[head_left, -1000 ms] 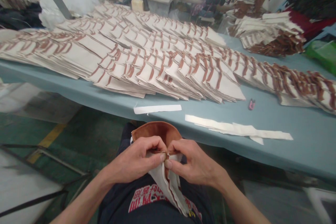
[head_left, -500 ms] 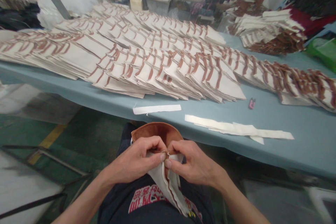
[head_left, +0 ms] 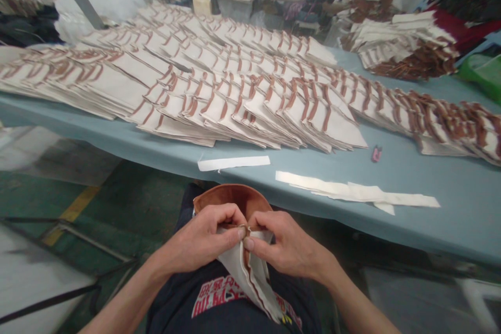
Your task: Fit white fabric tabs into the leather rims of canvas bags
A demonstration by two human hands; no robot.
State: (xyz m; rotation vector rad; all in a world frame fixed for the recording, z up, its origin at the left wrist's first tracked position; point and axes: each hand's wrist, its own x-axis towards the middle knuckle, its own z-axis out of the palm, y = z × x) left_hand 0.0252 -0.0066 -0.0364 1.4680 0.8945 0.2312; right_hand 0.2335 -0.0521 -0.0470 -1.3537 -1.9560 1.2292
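Above my lap I hold a white cloth piece with a brown lining [head_left: 235,195], its brown inside opening away from me. My left hand [head_left: 209,235] pinches its near rim between thumb and fingers, just left of a seam. On the other side of that seam, my right hand [head_left: 287,242] grips the same rim, the two thumbs almost touching. From there the seam, edged in brown, hangs down over my dark printed shirt [head_left: 219,297]. What lies directly under the fingertips is hidden.
Rows of overlapping white pieces with brown edges [head_left: 219,99] cover much of the blue table [head_left: 391,229]. Near its front edge lie a white strip [head_left: 235,163], several cream strips [head_left: 352,191] and a small pink item [head_left: 376,154]. A brown-and-white stack [head_left: 407,47] stands back right.
Both hands keep their pinch on the rim beside the seam. The cloth piece has shifted very slightly to the left; the things on the table lie as before.
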